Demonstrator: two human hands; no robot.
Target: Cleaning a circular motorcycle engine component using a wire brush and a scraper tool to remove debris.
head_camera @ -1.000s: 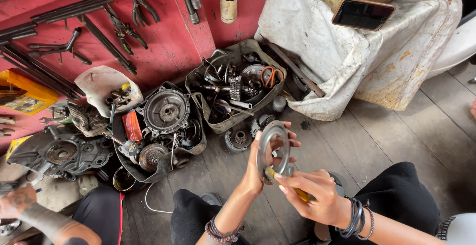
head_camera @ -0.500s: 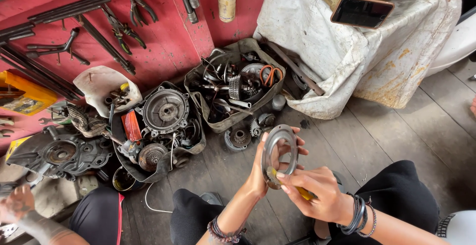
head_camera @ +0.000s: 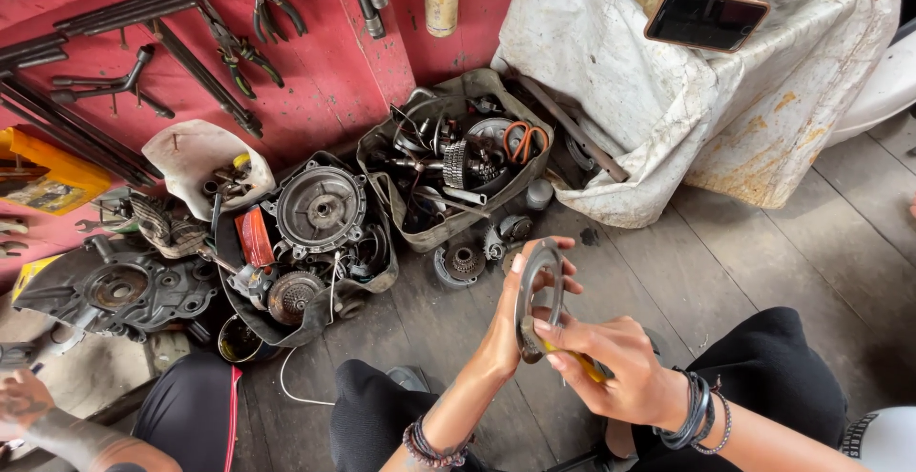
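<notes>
Fingers of the left hand (head_camera: 510, 324) were curled around a flat grey metal ring plate (head_camera: 536, 286), thumb hooked over its upper rim, so that the ring stood nearly upright on edge above the knees. Just to the right of it and touching its lower rim, the right hand (head_camera: 615, 372) was closed on a yellow-handled tool (head_camera: 584, 365), whose tip lay against the bottom of the ring; how the tip was shaped could not be told, the fingers covering it. Dark bangles (head_camera: 695, 413) sat on the right wrist and beaded bracelets (head_camera: 434, 445) on the left.

Just beyond the left hand, on the grey wooden floorboards (head_camera: 725, 272), lay a small round toothed gear part (head_camera: 465, 264). Farther ahead stood a dented grey metal tray of greasy engine parts (head_camera: 448, 162), and to the left of the hands a black tub (head_camera: 305, 243) held a round grey engine cover (head_camera: 320, 209). Ahead and to the right of the right hand, a stained white cloth (head_camera: 649, 100) was draped over a box, with a dark phone (head_camera: 706, 20) lying on top. Long dark wrenches and pliers (head_camera: 191, 42) lay on a red board far ahead to the left. At the lower left another person's tattooed arm (head_camera: 57, 434) showed, well apart from both hands.
</notes>
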